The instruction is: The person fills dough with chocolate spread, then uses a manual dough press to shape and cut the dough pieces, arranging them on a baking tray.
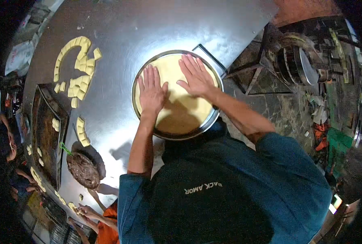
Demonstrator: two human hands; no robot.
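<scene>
A round metal pan (pixel 211 118) sits on the steel table (pixel 120 36), filled with a flat sheet of pale yellow dough (pixel 185 110). My left hand (pixel 150 91) lies flat on the dough's left part, fingers spread. Flat on the upper right part of the dough rests my right hand (pixel 196 75), fingers pointing away from me. Neither hand grips anything.
Several small cut dough pieces (pixel 80 69) lie in rows on the table's left. A dark baking tray (pixel 46 134) with a few pieces stands at the far left. A bowl of brown filling (pixel 83 170) sits near it. Another person's hands (pixel 85 211) work at lower left. Cluttered floor lies right.
</scene>
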